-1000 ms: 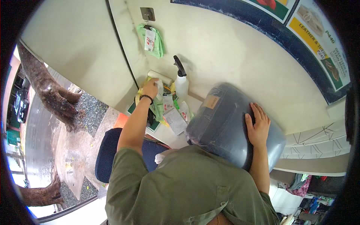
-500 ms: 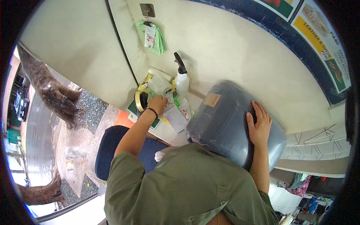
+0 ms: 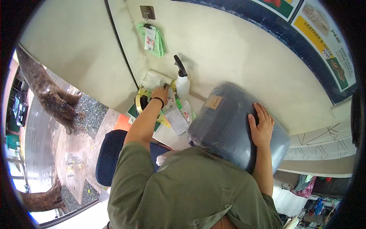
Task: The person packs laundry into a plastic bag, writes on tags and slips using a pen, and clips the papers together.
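Note:
My left hand [image 3: 160, 93], with a dark beaded bracelet at the wrist, is among papers at the back of the small white table [image 3: 171, 139]. Its fingertips are too small and covered to tell what they grip. Beside it lie a spiral notepad [image 3: 176, 120], a roll of yellow tape [image 3: 138, 102] and a pale sheet [image 3: 152, 79]. A white spray bottle [image 3: 182, 84] with a black trigger stands to its right. My right hand [image 3: 261, 126] rests with spread fingers on a large plastic-wrapped dark bundle [image 3: 228, 122] bearing a tan label.
Green slips [image 3: 152, 40] hang from a wall hook at the upper left. A dark blue chair [image 3: 110, 156] is beside my left arm. Price posters [image 3: 324, 38] are on the wall at the upper right. Shelved items [image 3: 316, 206] show at the lower right.
My left hand first came down from the back papers toward the notepad, then moved back up. The pale sheet shifted toward the back left. My right hand stays on the bundle.

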A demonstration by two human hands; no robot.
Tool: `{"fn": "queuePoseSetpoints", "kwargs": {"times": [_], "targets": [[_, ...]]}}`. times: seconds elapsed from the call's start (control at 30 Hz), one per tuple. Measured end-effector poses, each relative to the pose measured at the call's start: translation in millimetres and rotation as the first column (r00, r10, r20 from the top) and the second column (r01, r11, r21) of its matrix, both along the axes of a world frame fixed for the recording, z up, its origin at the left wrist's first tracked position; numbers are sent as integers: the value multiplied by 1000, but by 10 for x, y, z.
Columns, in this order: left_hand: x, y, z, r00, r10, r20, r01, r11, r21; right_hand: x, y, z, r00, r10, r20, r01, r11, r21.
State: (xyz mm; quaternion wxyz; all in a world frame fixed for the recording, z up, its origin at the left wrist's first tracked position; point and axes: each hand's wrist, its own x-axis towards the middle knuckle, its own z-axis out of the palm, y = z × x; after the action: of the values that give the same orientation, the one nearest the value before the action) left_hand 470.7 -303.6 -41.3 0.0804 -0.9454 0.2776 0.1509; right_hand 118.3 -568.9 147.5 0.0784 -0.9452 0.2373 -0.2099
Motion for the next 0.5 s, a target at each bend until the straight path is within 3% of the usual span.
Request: {"fn": "queuePoseSetpoints", "kwargs": {"times": [0.13,0.23,0.5], "targets": [[32,-90,257,996,12,-87,1,991,137,-3,-10,-16,1000,6,4,-6,1000,-4],[124,-7,-27,1000,0,-5,0,1000,-31,3,-14,2,1000,11,10,-11,1000,-7],[47,-70,145,996,7,-84,-4,999,41,-1,-5,9,1000,10,12,-10,1000,5]]}}
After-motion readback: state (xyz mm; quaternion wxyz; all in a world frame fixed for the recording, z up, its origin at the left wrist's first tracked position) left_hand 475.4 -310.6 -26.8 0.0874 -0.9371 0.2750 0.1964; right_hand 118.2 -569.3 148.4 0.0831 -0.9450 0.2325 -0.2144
